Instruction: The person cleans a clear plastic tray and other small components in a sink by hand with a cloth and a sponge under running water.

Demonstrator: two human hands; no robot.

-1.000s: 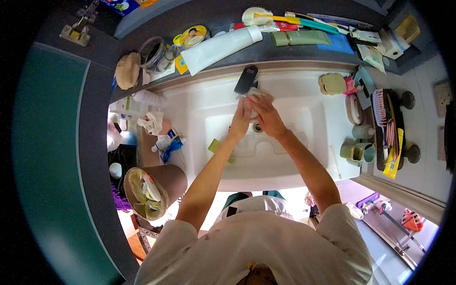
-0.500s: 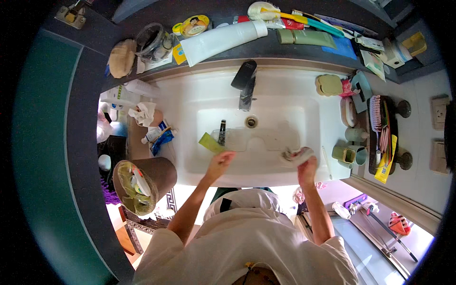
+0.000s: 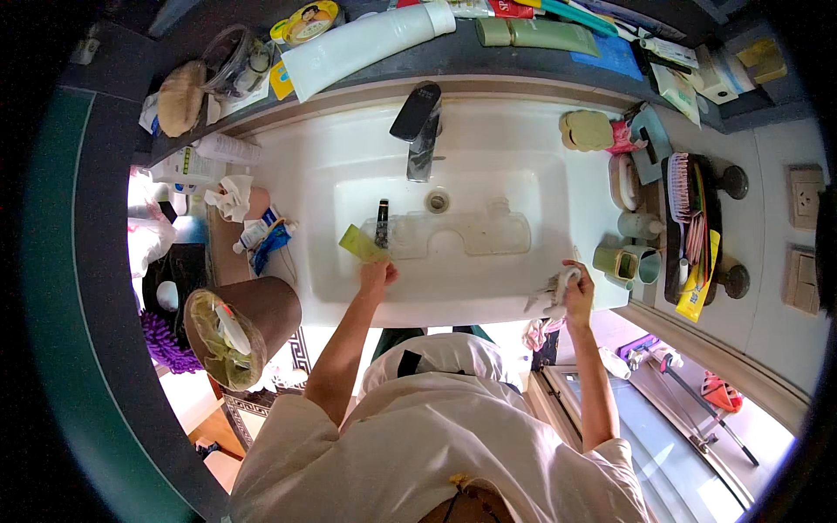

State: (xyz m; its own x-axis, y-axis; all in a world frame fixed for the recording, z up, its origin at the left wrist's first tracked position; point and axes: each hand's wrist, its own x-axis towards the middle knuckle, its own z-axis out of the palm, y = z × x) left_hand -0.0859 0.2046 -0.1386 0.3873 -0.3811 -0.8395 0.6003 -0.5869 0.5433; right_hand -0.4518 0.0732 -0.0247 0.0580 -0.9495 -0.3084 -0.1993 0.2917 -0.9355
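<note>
Reaching into the white sink [image 3: 523,296], the left hand [image 3: 377,277] is closed on a yellow-green card-like piece [image 3: 359,242] at the basin's left edge. A crumpled pale cloth [image 3: 551,292] is gripped in the right hand [image 3: 577,296] on the front rim. Wiping seems in hand; a steady pass along the rim would likely be called for.

yellow packet [image 3: 697,283] right, perhaps tubes [image 3: 532,33] behind
</note>
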